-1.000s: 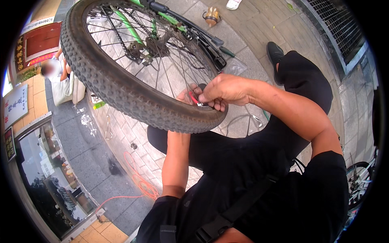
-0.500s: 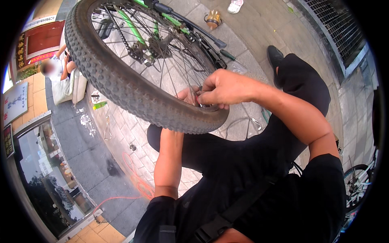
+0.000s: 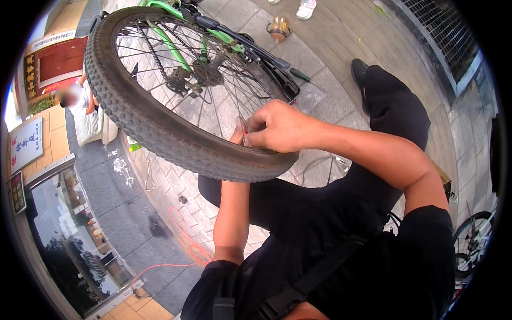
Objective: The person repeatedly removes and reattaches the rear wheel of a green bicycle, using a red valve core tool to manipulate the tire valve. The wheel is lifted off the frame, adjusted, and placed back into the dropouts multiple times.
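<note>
A bicycle wheel (image 3: 176, 151) with a knobby black tyre slants across the upper middle, still joined to a bike with a green frame (image 3: 172, 47). My right hand (image 3: 280, 126) is closed in a pinch over the rim near the wheel's closest part. Between its fingertips shows a bit of something small and red, too little to name. From beneath, my left hand (image 3: 238, 132) reaches round the tyre; its fingers come up between the spokes beside the right fingertips. The tyre hides most of that hand.
A screwdriver (image 3: 300, 74) and a clear plastic bag (image 3: 311, 98) lie beyond the wheel, near an amber bottle (image 3: 278, 29). An orange hose (image 3: 184, 240) curls over the paving at left. A seated person (image 3: 85, 104) is at far left; another bicycle (image 3: 472, 242) stands at right.
Both hands have shifted a little left along the rim, the right one still pinching. More of the left fingers shows between the spokes. The view has tilted slightly.
</note>
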Demonstrator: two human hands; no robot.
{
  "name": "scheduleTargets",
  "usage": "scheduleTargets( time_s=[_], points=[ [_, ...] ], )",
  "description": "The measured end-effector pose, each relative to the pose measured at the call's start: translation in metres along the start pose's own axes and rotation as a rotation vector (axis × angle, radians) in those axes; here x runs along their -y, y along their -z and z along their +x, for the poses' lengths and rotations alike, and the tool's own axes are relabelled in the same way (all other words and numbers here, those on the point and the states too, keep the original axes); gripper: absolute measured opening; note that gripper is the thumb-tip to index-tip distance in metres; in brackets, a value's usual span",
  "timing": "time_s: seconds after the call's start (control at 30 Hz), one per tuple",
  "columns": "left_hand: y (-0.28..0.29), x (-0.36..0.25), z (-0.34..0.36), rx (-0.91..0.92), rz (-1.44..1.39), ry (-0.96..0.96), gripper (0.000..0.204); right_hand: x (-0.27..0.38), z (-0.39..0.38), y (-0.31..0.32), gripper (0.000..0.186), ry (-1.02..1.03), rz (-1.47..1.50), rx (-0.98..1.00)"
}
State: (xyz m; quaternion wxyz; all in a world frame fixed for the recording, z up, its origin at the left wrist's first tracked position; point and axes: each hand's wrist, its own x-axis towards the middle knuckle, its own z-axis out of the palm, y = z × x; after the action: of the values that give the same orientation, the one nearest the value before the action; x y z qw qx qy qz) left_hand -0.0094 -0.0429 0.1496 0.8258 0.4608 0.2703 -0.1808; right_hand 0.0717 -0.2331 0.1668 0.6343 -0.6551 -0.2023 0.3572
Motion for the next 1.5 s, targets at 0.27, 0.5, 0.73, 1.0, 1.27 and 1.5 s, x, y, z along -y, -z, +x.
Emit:
scheduleTargets(
  time_s=[0.27,0.5,0.73,1.0,1.27,1.5],
  points=[
    [-0.013,-0.003,-0.003,-0.115,0.095,-0.097,0.058,0.027,-0.005,0.004,0.029,-0.033,0.016,0.028],
    [0.002,0.003,0.003,-0.127,0.235,-0.19,0.062,0.01,0.011,-0.009,0.025,0.023,0.119,0.025],
    [0.002,-0.008,0.015,-0.126,0.109,0.007,0.058,0.008,0.014,0.043,0.044,-0.178,0.066,0.004],
    [0.007,-0.035,0.007,-0.099,0.091,0.016,0.063,-0.034,0.014,0.042,0.034,-0.33,-0.201,0.073],
    [-0.002,-0.049,-0.003,-0.034,-0.007,0.014,0.065,-0.058,0.015,0.015,0.025,-0.446,0.168,-0.005],
    [0.027,0.002,0.014,-0.228,0.31,-0.038,0.052,-0.074,0.014,0.001,0.024,-0.413,0.182,-0.018]
  ],
)
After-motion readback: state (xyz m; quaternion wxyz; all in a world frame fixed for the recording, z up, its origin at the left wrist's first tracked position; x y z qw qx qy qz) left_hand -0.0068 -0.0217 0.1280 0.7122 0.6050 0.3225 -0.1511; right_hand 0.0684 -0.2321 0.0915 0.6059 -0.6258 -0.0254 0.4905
